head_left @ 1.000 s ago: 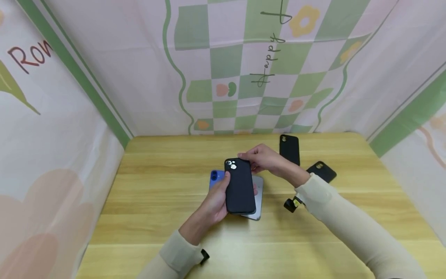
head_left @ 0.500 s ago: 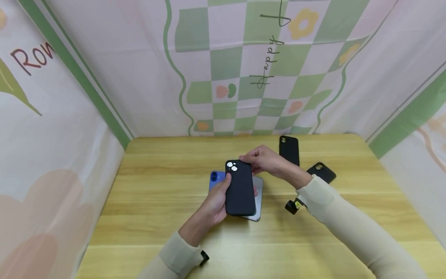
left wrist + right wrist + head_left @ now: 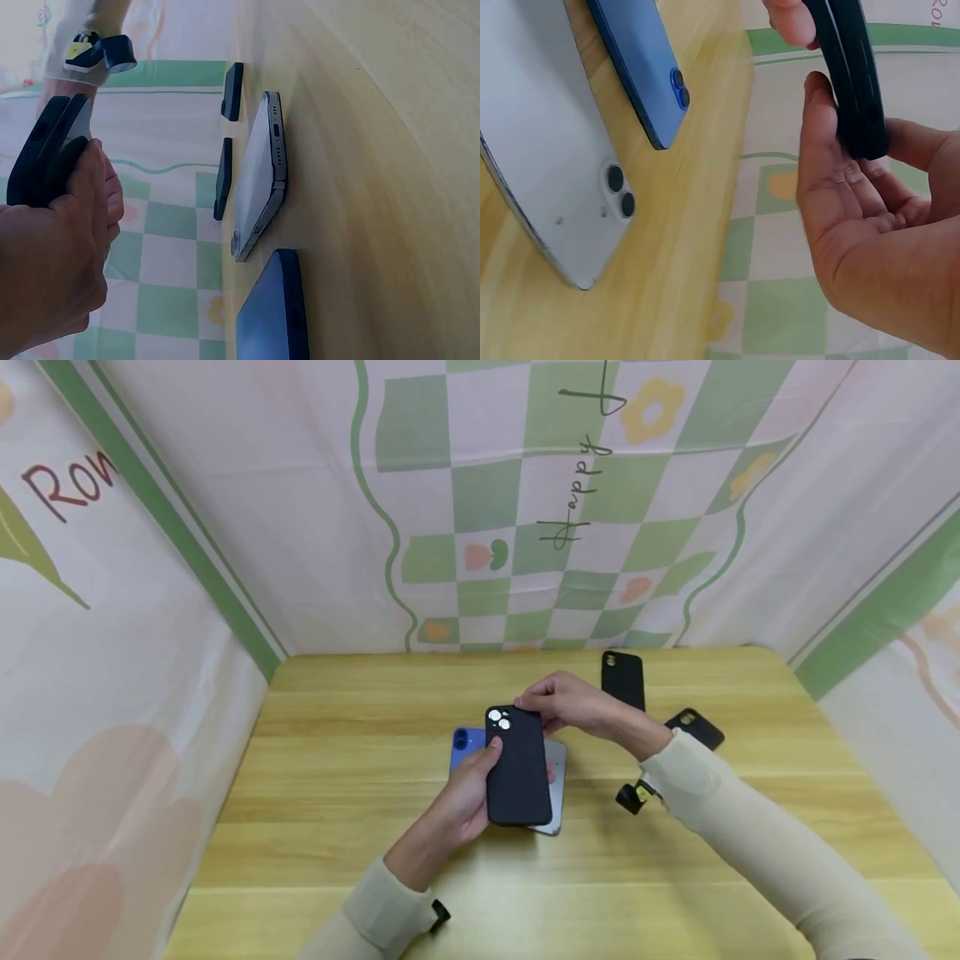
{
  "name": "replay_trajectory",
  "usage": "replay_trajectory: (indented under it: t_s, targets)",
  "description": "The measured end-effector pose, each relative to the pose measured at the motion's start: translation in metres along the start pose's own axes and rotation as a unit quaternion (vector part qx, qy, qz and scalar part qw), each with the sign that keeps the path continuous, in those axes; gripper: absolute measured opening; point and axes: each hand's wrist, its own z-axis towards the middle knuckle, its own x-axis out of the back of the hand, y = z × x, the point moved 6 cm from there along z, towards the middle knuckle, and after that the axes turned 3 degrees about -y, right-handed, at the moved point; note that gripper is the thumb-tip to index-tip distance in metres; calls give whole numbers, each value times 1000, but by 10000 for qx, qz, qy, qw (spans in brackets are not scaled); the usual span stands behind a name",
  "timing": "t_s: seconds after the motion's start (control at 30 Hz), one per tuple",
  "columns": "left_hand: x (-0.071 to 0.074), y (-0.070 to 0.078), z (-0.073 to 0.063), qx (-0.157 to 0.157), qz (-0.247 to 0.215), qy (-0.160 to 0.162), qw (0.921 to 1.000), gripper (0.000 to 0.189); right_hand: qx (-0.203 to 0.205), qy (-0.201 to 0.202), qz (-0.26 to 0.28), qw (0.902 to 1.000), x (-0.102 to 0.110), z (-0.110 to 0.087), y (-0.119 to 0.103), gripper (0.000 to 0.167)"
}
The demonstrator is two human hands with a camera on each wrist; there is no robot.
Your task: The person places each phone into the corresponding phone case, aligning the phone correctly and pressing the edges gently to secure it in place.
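Observation:
Above the table, my left hand (image 3: 467,789) grips a black phone case (image 3: 519,772) by its sides, thumb on the back. Light camera lenses show through the cutout at its upper left. At the upper right corner my right hand (image 3: 570,703) pinches the case's edge. In the left wrist view the case (image 3: 34,146) and a dark phone (image 3: 67,139) inside it show as two layers, with a narrow line between them. Beneath, a silver-white phone (image 3: 557,797) and a blue phone (image 3: 461,743) lie camera side up, partly covered in the head view.
Two more black phone cases, one upright (image 3: 622,681) and one slanted (image 3: 699,729), lie at the back right of the wooden table (image 3: 322,827). Patterned cloth walls (image 3: 315,527) stand along the back and both sides.
The case has tilted very slightly and shifted a little toward the body. My left thumb has moved a little down its back; both hands keep their hold.

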Motion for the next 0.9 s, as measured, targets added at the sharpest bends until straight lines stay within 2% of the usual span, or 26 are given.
replay_trajectory:
  t_s: [0.33,0.47,0.67,0.9]
  targets:
    - [5,-2,1,-36,442,503,9977,55,107,-310,-763,9965,-15,20,-21,33]
    - [5,-4,2,-20,460,460,9979,54,137,-353,-911,9951,-19,25,-22,26]
    - [6,-5,2,12,460,424,9980,54,21,-404,-735,9965,-22,26,-21,21]
    - [6,-8,3,15,431,322,9986,52,88,-417,-571,9975,-23,25,-20,18]
